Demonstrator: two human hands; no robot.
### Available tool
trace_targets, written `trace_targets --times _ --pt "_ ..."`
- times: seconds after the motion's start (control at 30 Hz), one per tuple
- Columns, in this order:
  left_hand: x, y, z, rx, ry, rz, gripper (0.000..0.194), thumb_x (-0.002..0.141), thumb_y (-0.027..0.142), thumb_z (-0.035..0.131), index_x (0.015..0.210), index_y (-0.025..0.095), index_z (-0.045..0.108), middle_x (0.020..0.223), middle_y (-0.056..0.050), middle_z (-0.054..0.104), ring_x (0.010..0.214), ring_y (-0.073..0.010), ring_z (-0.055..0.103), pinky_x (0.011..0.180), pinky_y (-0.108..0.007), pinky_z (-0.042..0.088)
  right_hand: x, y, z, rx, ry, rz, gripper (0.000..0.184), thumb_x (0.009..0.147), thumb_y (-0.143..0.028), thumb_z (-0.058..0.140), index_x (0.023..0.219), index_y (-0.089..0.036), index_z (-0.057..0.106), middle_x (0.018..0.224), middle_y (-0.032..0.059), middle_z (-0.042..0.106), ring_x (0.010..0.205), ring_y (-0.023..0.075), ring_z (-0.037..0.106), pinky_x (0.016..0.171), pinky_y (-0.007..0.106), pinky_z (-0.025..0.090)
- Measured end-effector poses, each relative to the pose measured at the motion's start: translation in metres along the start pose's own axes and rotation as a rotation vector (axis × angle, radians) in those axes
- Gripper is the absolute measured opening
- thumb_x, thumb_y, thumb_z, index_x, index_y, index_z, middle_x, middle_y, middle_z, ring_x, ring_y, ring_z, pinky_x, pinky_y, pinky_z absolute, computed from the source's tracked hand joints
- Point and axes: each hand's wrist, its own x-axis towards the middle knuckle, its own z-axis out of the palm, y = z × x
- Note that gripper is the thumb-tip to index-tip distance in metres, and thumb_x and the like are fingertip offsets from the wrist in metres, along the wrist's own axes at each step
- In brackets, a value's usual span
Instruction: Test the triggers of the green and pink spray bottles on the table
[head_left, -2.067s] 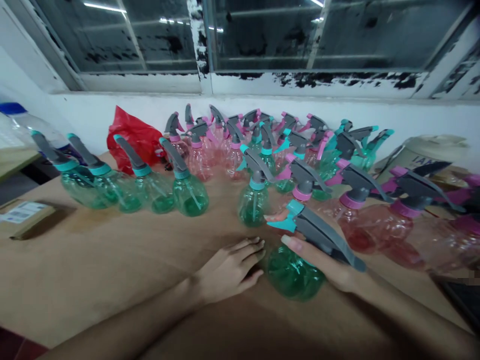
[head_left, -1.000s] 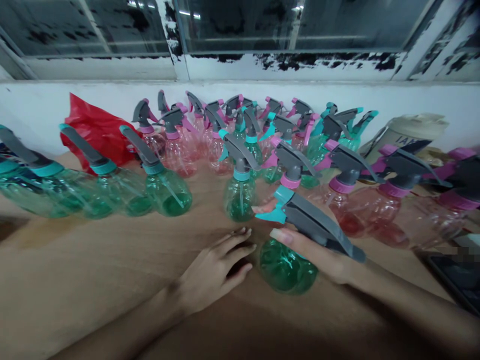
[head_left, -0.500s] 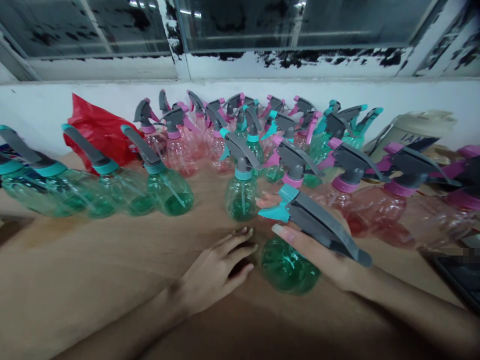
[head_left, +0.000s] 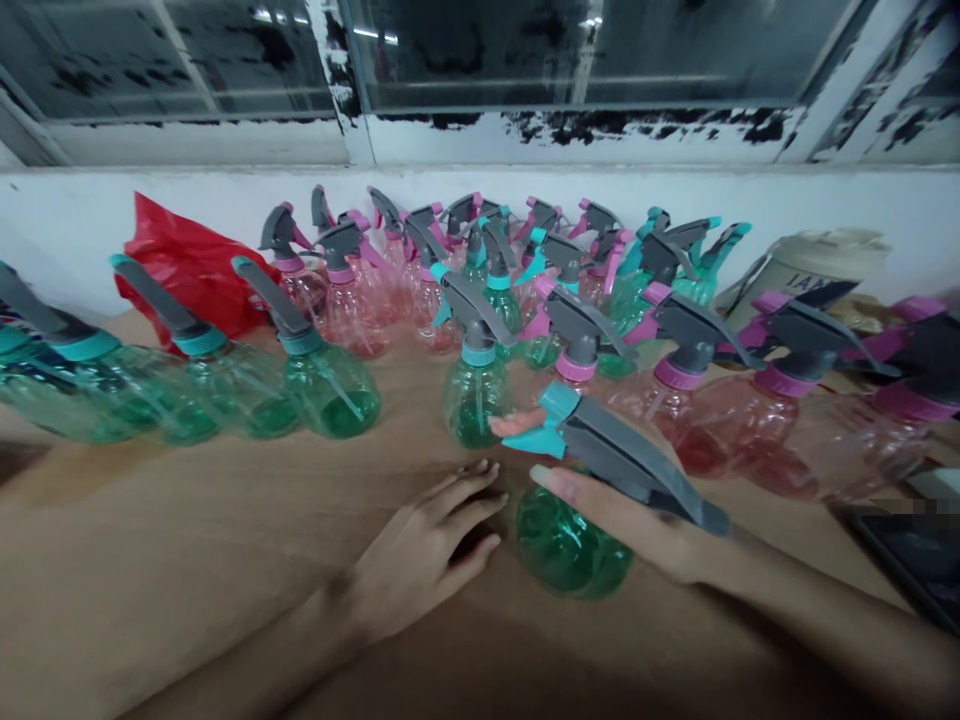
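My right hand (head_left: 637, 520) is wrapped round the neck of a green spray bottle (head_left: 574, 550) with a grey and turquoise trigger head. The bottle leans a little, its nozzle pointing left. My left hand (head_left: 427, 545) lies on the table with fingers apart, just left of that bottle and holding nothing. Beyond my hands stands another green spray bottle (head_left: 476, 400), upright. A row of green spray bottles (head_left: 334, 395) is at the left, and pink spray bottles (head_left: 694, 430) line up at the right.
Many more pink and green bottles crowd the back of the wooden table (head_left: 247, 530) by the white wall. A red plastic bag (head_left: 187, 270) sits at the back left. A beige cup-like container (head_left: 817, 265) stands back right, and a dark flat object (head_left: 907, 550) lies at the right edge.
The whole view has shifted slightly, so everything appears a little further left and lower. Both hands keep nearly the same pose, the right one still round the green spray bottle.
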Motion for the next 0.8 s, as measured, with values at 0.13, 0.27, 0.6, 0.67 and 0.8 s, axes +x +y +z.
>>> trace_targets --times 0.13,0.27,0.6,0.67,0.8 --pt "0.0004 -0.0002 -0.0019 -0.01 -0.018 -0.009 0.024 0.091 0.023 0.052 0.113 0.02 0.061 0.132 -0.009 0.054 0.119 -0.0257 0.054 0.096 -0.042 0.049 -0.0008 -0.002 -0.0035 -0.065 -0.032 0.037 0.008 0.084 -0.027 0.06 0.089 -0.025 0.066 0.085 0.0006 0.071 0.077 0.0177 0.068 0.066 0.03 0.056" --pt "0.0006 -0.001 -0.0026 -0.014 -0.039 -0.013 0.028 0.091 0.022 0.052 0.119 0.02 0.058 0.134 -0.009 0.053 0.122 -0.0251 0.052 0.098 -0.042 0.047 -0.0005 -0.0036 -0.0057 -0.072 -0.047 0.014 0.007 0.086 -0.028 0.057 0.082 -0.025 0.062 0.078 -0.0002 0.068 0.067 0.0154 0.065 0.061 0.029 0.053" --pt "0.0004 0.0004 -0.0018 0.055 0.037 0.01 0.032 0.091 0.023 0.053 0.122 0.018 0.056 0.13 -0.009 0.056 0.12 -0.0237 0.053 0.1 -0.039 0.045 -0.0017 -0.0005 -0.0052 0.019 -0.025 0.015 0.032 0.081 -0.033 0.063 0.112 -0.025 0.064 0.083 -0.0006 0.067 0.067 0.0146 0.063 0.062 0.027 0.053" --pt "0.001 0.0008 -0.0028 0.061 0.037 0.019 0.031 0.091 0.022 0.054 0.121 0.017 0.056 0.131 -0.009 0.056 0.121 -0.0236 0.052 0.1 -0.038 0.045 -0.0028 0.0008 -0.0043 0.015 0.0 0.031 0.031 0.081 -0.033 0.062 0.111 -0.025 0.064 0.08 -0.0006 0.067 0.066 0.0147 0.062 0.061 0.027 0.053" --pt "0.0014 0.001 -0.0034 0.05 0.017 0.016 0.03 0.09 0.022 0.053 0.119 0.017 0.058 0.132 -0.01 0.055 0.122 -0.0246 0.051 0.101 -0.04 0.044 -0.0033 0.0007 -0.0034 0.003 0.002 0.037 0.033 0.081 -0.032 0.063 0.114 -0.025 0.063 0.085 0.0002 0.069 0.074 0.0172 0.067 0.069 0.029 0.056"
